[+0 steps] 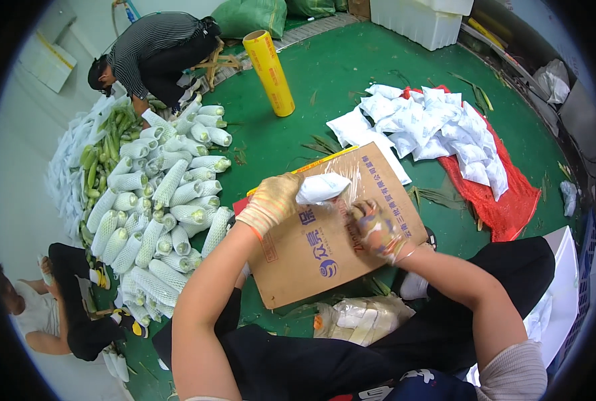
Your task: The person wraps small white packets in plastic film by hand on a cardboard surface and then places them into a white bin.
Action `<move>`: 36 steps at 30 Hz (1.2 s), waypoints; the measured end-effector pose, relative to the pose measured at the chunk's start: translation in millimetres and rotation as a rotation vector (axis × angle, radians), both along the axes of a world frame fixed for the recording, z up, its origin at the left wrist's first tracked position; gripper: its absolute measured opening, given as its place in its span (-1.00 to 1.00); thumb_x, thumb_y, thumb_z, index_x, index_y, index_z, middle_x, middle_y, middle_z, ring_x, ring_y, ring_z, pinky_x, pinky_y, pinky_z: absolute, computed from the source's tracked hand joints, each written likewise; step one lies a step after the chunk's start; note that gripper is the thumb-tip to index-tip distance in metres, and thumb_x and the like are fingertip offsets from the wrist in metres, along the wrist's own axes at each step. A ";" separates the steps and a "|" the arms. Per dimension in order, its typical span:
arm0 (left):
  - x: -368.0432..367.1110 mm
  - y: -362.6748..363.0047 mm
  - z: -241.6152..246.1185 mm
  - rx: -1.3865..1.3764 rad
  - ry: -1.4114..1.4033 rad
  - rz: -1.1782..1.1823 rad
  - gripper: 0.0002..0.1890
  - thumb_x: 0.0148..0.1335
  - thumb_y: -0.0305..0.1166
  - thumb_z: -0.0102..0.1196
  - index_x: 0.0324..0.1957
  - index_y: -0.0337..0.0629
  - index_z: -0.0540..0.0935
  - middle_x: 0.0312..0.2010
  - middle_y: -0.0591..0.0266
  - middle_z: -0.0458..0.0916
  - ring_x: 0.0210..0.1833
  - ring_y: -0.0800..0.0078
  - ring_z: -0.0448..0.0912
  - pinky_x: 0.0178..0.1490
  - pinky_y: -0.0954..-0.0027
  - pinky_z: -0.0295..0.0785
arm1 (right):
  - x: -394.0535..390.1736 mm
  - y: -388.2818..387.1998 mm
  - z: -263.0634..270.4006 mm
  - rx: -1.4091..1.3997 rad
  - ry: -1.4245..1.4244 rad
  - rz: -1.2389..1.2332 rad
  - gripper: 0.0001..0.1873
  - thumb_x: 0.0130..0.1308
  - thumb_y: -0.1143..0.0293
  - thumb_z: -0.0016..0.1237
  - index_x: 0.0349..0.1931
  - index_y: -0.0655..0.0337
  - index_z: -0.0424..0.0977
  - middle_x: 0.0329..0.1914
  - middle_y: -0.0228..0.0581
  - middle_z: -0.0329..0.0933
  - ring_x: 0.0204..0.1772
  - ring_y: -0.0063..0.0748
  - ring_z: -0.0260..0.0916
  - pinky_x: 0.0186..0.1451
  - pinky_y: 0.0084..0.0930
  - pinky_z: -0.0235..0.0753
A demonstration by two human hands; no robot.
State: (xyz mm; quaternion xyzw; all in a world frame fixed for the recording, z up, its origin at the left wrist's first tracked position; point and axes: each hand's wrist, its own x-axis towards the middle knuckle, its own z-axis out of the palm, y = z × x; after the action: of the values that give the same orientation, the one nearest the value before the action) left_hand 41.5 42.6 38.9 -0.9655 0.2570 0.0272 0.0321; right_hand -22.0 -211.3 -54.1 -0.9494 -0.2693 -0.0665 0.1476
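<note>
A white gel ice pack (324,188) is in my gloved left hand (277,196), above a printed cardboard box (298,250). Clear plastic film (356,173) stretches and glints beside the pack. My right hand (377,226), in a patterned glove, is curled over the right part of the box, close to the film; blur hides what its fingers hold, if anything. Under the box's far edge shows a yellow strip (323,159). Left of the box lies a big heap of corn ears in white foam net sleeves (170,183).
Ice packs (428,123) lie piled on a red mesh sack (513,200) at right. A yellow film roll (270,72) stands upright beyond the box. Two people, one by the heap's far end (152,50) and one at lower left (42,306), sit nearby. A plastic-wrapped bundle (363,318) lies before me.
</note>
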 end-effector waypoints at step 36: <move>-28.9 -37.5 -37.6 -0.675 0.601 0.118 -0.23 -0.02 -0.08 0.41 0.26 -0.05 0.45 0.05 0.01 0.61 -0.01 0.31 0.62 0.05 0.35 0.50 | 139.6 68.3 2.0 0.048 0.871 1.000 -0.47 0.41 0.06 -0.24 0.19 0.28 0.36 0.26 -0.09 0.40 0.25 -0.22 0.36 0.30 -0.37 0.31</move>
State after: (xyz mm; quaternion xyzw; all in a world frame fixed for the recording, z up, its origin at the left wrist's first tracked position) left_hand 12.6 5.1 1.3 -0.8842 0.1938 0.2227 -0.3621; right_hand 117.6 -143.0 -52.1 -0.6464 -0.5916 0.3941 0.2771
